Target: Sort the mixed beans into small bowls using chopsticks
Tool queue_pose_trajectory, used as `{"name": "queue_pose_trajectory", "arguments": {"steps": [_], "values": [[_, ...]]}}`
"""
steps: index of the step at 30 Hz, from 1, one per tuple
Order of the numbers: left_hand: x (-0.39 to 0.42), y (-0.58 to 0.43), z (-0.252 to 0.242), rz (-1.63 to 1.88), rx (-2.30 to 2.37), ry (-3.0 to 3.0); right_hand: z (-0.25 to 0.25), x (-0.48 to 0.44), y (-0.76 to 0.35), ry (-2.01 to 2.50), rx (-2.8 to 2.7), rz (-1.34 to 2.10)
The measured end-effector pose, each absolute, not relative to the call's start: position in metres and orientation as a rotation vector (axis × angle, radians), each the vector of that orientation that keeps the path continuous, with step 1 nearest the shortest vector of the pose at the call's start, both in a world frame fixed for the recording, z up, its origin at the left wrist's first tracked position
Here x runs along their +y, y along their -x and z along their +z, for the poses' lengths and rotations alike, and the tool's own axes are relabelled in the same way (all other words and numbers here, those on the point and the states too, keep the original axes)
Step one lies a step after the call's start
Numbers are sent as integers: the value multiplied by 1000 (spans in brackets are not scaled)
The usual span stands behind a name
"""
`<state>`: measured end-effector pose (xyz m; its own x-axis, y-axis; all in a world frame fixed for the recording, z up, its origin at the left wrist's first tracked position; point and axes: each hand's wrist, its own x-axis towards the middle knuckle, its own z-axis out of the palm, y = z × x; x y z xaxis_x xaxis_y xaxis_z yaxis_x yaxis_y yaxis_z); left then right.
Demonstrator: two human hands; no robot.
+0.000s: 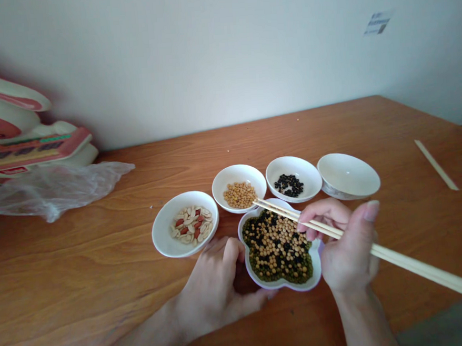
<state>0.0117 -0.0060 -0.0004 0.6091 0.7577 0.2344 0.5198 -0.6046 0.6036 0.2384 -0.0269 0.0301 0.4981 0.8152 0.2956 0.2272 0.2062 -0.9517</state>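
Observation:
A pair of pale wooden chopsticks point(420, 269) is held in my right hand point(347, 244), fingers closed round the shafts. Their tips are by the near rim of the white bowl of yellow soybeans point(239, 194); whether they pinch a bean is too small to tell. Beneath them is a scalloped white bowl with a lilac edge point(317, 268), filled with green, black and yellow beans. My left hand point(219, 284) curls at its left side, thumb along the near edge. A bowl of peanuts point(192, 226) is just beyond that hand's knuckles.
A bowl of black beans point(289, 184) and an empty white bowl point(348, 175) continue the row rightward. One light wooden stick point(436, 165) lies far right. A crumpled clear plastic bag point(58, 187) and a rabbit-shaped toy keyboard point(26, 140) are at left, near the wall.

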Motion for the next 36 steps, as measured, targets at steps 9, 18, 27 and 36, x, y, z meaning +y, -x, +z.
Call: {"name": "queue_pose_trajectory", "arguments": {"steps": [9, 18, 27, 36], "values": [[-5, -12, 0, 656, 1000, -2342, 31, -29, -242, 1302, -1036, 545], [-6, -12, 1, 636, 1022, -2338, 37, -40, -269, 1360, -1234, 682], [-5, -13, 4, 681, 995, -2347, 24, -38, -274, 1385, -1285, 805], [-5, -12, 1, 665, 1002, -2345, 23, -38, -272, 1414, -1321, 785]]}}
